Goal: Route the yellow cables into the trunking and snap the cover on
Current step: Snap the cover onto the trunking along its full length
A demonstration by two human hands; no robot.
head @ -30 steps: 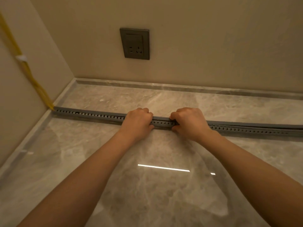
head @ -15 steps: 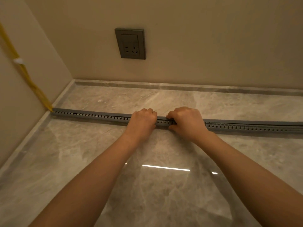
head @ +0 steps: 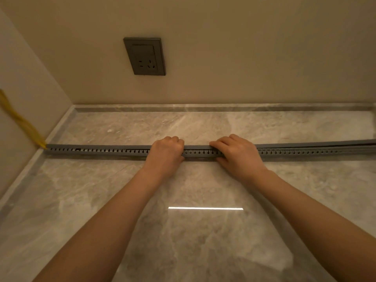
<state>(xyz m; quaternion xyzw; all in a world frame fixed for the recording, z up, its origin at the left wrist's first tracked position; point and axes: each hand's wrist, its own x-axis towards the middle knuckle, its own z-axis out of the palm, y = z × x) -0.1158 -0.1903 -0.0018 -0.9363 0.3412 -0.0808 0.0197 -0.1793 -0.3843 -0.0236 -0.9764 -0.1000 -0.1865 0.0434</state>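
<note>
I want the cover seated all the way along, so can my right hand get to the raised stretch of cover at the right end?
Probably yes. The right hand already rests on the trunking, and the lifted cover runs unobstructed along bare floor to its right.

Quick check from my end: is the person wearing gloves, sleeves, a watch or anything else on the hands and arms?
No. The left hand and right hand are bare, with no gloves, rings or watch visible. Both forearms are uncovered up to the bottom edge of the frame, so no sleeves show. No markings or straps can be seen.
</note>
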